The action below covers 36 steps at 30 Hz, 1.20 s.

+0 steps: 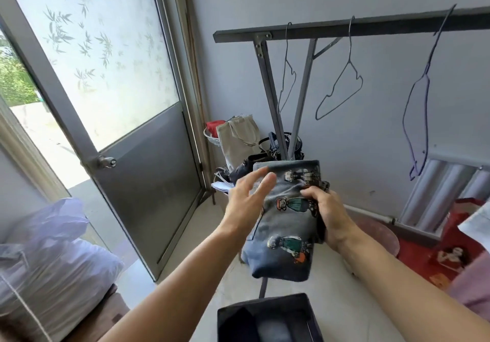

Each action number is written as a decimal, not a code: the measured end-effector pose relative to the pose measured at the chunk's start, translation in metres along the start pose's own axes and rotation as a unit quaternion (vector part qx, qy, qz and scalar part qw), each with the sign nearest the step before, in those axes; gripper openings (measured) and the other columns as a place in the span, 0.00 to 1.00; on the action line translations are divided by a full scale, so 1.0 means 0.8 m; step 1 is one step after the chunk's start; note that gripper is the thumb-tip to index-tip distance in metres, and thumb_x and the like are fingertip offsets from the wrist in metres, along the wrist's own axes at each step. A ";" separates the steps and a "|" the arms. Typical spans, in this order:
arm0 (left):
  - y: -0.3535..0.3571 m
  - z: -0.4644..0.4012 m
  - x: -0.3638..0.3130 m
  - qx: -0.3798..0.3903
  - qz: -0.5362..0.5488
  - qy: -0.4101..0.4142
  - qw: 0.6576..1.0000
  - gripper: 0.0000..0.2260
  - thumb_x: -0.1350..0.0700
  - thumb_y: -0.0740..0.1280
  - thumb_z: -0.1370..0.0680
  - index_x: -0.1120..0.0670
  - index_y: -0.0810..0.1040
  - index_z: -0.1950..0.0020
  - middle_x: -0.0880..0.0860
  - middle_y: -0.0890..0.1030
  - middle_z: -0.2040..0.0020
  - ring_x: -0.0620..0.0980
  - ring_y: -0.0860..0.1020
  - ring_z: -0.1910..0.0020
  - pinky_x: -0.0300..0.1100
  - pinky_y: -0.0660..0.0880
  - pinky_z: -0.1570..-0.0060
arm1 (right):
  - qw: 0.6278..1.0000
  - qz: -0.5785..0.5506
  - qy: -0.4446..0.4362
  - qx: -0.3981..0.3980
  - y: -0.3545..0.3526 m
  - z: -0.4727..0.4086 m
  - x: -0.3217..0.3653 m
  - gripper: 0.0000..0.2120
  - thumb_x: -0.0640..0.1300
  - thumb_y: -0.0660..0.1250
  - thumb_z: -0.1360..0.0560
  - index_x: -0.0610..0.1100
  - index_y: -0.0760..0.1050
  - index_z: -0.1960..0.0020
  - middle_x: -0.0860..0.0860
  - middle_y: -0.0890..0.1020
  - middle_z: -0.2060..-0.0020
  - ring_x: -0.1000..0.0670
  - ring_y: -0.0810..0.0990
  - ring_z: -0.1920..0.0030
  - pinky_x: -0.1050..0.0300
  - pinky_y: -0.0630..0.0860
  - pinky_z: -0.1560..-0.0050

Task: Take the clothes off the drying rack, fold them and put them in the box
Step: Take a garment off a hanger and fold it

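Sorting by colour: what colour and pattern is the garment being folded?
Grey-blue garment printed with small cartoon figures, seen in the head view.

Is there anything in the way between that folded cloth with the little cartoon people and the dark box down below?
Nothing visible blocks it. The right hand grips the folded cloth, the left hand is open beside it, and the box sits open-topped below and nearer, with only bare floor between. Something pale already lies inside the box.

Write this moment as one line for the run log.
right hand: grips folded grey garment | left hand: open, on garment | hangers: bare on rack | box: below
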State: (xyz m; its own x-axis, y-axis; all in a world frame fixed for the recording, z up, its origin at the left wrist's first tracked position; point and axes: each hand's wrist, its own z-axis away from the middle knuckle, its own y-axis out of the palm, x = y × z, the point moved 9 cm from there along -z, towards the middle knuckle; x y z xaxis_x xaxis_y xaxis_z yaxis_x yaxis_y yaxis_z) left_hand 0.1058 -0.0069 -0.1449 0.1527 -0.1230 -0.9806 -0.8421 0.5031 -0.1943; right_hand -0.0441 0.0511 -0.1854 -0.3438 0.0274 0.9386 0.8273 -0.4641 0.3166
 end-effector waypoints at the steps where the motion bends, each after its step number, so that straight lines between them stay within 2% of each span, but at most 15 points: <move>1: -0.026 -0.007 0.014 -0.063 -0.062 -0.010 0.996 0.33 0.28 0.66 0.31 0.40 0.70 0.29 0.49 0.69 0.28 0.48 0.69 0.31 0.51 0.67 0.31 | 0.999 -0.021 0.031 0.019 0.003 -0.002 -0.006 0.09 0.41 0.62 0.26 0.39 0.81 0.57 0.39 0.83 0.59 0.41 0.82 0.60 0.48 0.77 0.51; 3: -0.055 -0.019 0.052 -0.089 -0.009 -0.098 0.991 0.47 0.27 0.72 0.39 0.49 0.68 0.27 0.53 0.74 0.32 0.51 0.74 0.35 0.51 0.73 0.36 | 0.993 -0.048 0.086 0.062 0.015 0.001 -0.014 0.12 0.43 0.60 0.26 0.40 0.81 0.60 0.41 0.84 0.62 0.44 0.82 0.64 0.51 0.76 0.53; 5: -0.054 -0.024 0.076 -0.042 0.152 -0.165 0.974 0.39 0.37 0.76 0.38 0.58 0.76 0.34 0.56 0.84 0.44 0.52 0.83 0.49 0.47 0.80 0.49 | 0.989 -0.057 0.104 0.091 0.027 -0.003 -0.018 0.12 0.45 0.60 0.30 0.39 0.79 0.57 0.42 0.84 0.63 0.45 0.82 0.66 0.52 0.77 0.55; 7: -0.060 -0.031 0.088 -0.038 0.230 -0.200 0.952 0.29 0.45 0.77 0.35 0.62 0.80 0.41 0.59 0.86 0.52 0.54 0.85 0.58 0.48 0.82 0.56 | 0.987 -0.043 0.111 0.106 0.038 -0.013 -0.025 0.13 0.46 0.61 0.30 0.39 0.78 0.55 0.42 0.84 0.64 0.45 0.82 0.66 0.53 0.77 0.57; 10: -0.096 -0.047 0.101 -0.140 0.253 -0.200 0.936 0.19 0.48 0.76 0.30 0.60 0.81 0.48 0.58 0.86 0.58 0.54 0.84 0.64 0.46 0.82 0.62 | 0.983 -0.006 0.133 0.125 0.060 -0.029 -0.044 0.19 0.55 0.64 0.25 0.39 0.80 0.49 0.41 0.85 0.56 0.43 0.84 0.60 0.52 0.80 0.56; 13: -0.130 -0.057 0.115 -0.235 0.254 -0.194 0.918 0.16 0.45 0.76 0.29 0.57 0.81 0.53 0.55 0.85 0.58 0.52 0.84 0.61 0.42 0.81 0.63 | 0.985 0.077 0.128 0.088 0.077 -0.055 -0.069 0.31 0.60 0.70 0.33 0.35 0.80 0.43 0.39 0.85 0.52 0.41 0.85 0.56 0.52 0.82 0.56; 15: -0.137 -0.065 0.127 -0.245 0.256 -0.200 0.914 0.18 0.42 0.75 0.29 0.55 0.82 0.50 0.55 0.85 0.56 0.53 0.84 0.56 0.42 0.81 0.60 | 0.988 0.084 0.126 0.022 0.075 -0.074 -0.087 0.31 0.59 0.74 0.34 0.33 0.80 0.46 0.38 0.85 0.56 0.40 0.85 0.57 0.46 0.83 0.54; 17: -0.145 -0.075 0.147 -0.235 0.246 -0.223 0.914 0.23 0.37 0.74 0.31 0.55 0.81 0.50 0.55 0.85 0.55 0.54 0.84 0.55 0.45 0.81 0.55 | 0.988 0.084 0.125 -0.029 0.075 -0.092 -0.102 0.29 0.58 0.73 0.30 0.30 0.80 0.48 0.36 0.85 0.57 0.37 0.84 0.57 0.38 0.81 0.50; 20: -0.153 -0.091 0.189 -0.189 0.256 -0.281 0.906 0.32 0.29 0.71 0.35 0.55 0.81 0.46 0.55 0.86 0.53 0.56 0.85 0.54 0.53 0.81 0.47 | 0.990 0.079 0.102 -0.053 0.086 -0.115 -0.115 0.28 0.57 0.69 0.26 0.28 0.80 0.50 0.35 0.85 0.56 0.38 0.83 0.60 0.39 0.81 0.51; 23: -0.152 -0.101 0.228 -0.104 0.273 -0.298 0.909 0.44 0.22 0.69 0.41 0.53 0.81 0.38 0.56 0.85 0.45 0.58 0.84 0.46 0.56 0.77 0.40 | 0.991 0.065 0.081 -0.080 0.090 -0.139 -0.123 0.24 0.57 0.69 0.25 0.34 0.81 0.55 0.38 0.85 0.58 0.41 0.84 0.62 0.45 0.83 0.55; 25: -0.145 -0.096 0.248 -0.029 0.236 -0.304 0.922 0.48 0.19 0.67 0.44 0.53 0.80 0.36 0.57 0.83 0.41 0.59 0.82 0.42 0.57 0.75 0.37 | 0.989 0.040 0.081 -0.115 0.084 -0.157 -0.134 0.24 0.58 0.68 0.25 0.35 0.80 0.54 0.38 0.85 0.54 0.38 0.85 0.57 0.42 0.82 0.52; 27: -0.143 -0.091 0.260 -0.008 0.200 -0.297 0.934 0.44 0.23 0.69 0.42 0.54 0.80 0.39 0.56 0.85 0.45 0.58 0.84 0.47 0.55 0.80 0.46 | 0.987 0.015 0.097 -0.126 0.082 -0.175 -0.152 0.26 0.60 0.67 0.25 0.35 0.79 0.48 0.38 0.84 0.50 0.37 0.84 0.51 0.39 0.81 0.49; 30: -0.160 -0.103 0.263 -0.097 0.207 -0.215 0.949 0.36 0.39 0.76 0.40 0.57 0.75 0.38 0.56 0.85 0.49 0.54 0.85 0.55 0.46 0.81 0.64 | 0.991 -0.010 0.129 -0.037 0.107 -0.189 -0.182 0.30 0.59 0.72 0.31 0.38 0.76 0.39 0.41 0.85 0.48 0.39 0.84 0.49 0.41 0.80 0.47; 33: -0.179 -0.115 0.277 -0.167 0.193 -0.155 0.954 0.32 0.48 0.80 0.38 0.56 0.74 0.39 0.55 0.84 0.47 0.51 0.85 0.54 0.42 0.80 0.63 | 0.991 0.027 0.131 -0.010 0.115 -0.199 -0.218 0.35 0.54 0.78 0.40 0.44 0.74 0.37 0.43 0.85 0.48 0.42 0.85 0.50 0.44 0.80 0.45; 36: -0.188 -0.108 0.314 -0.191 0.166 -0.144 0.957 0.29 0.49 0.83 0.38 0.56 0.76 0.42 0.53 0.85 0.50 0.50 0.85 0.53 0.42 0.81 0.58 | 0.988 -0.013 0.150 -0.017 0.110 -0.205 -0.262 0.28 0.48 0.77 0.37 0.42 0.77 0.39 0.41 0.85 0.48 0.43 0.85 0.52 0.46 0.82 0.49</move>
State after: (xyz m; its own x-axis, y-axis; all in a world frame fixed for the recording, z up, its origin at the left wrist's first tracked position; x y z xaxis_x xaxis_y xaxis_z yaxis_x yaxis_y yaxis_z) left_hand 0.2262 -0.1878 -0.3601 -0.0655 0.2577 -0.9640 -0.9880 0.1185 0.0988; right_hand 0.0276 -0.1408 -0.3768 -0.4850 -0.2225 0.8458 0.8032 -0.4960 0.3300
